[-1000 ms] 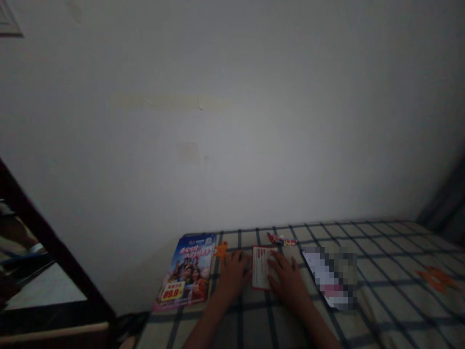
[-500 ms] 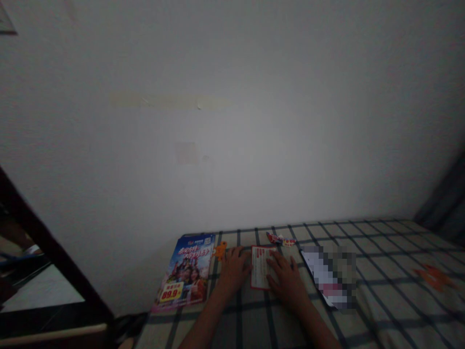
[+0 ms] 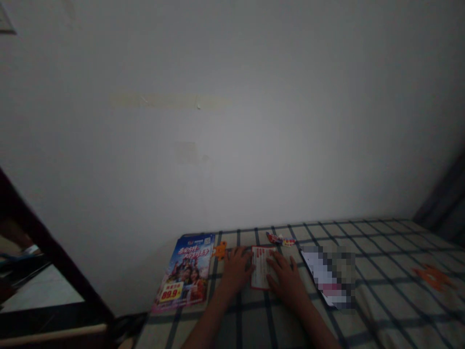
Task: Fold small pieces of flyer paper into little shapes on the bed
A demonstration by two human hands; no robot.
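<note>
A small white sheet of paper (image 3: 260,272) with a red border and red print lies flat on the checked cloth between my hands. My left hand (image 3: 237,265) rests at its left edge, fingers spread, the thumb touching the paper's side. Across the right part of the sheet lies my right hand (image 3: 286,276), fingers apart and flat, covering that edge. Just left of my left hand is an orange animal-shaped piece (image 3: 219,250). Beyond the paper are torn scraps (image 3: 281,239) in red, blue and yellow.
At the left lies a stack of colourful flyers (image 3: 187,274) with a large price print. A dark-edged flat object (image 3: 323,276), partly blurred out, lies to the right. Farther right, an orange shape (image 3: 432,277) shows on the checked cloth (image 3: 385,252). A wall (image 3: 290,145) rises behind.
My left hand has shifted very slightly to the right, its thumb now at the paper's left edge. The right hand and the paper stay in place.
</note>
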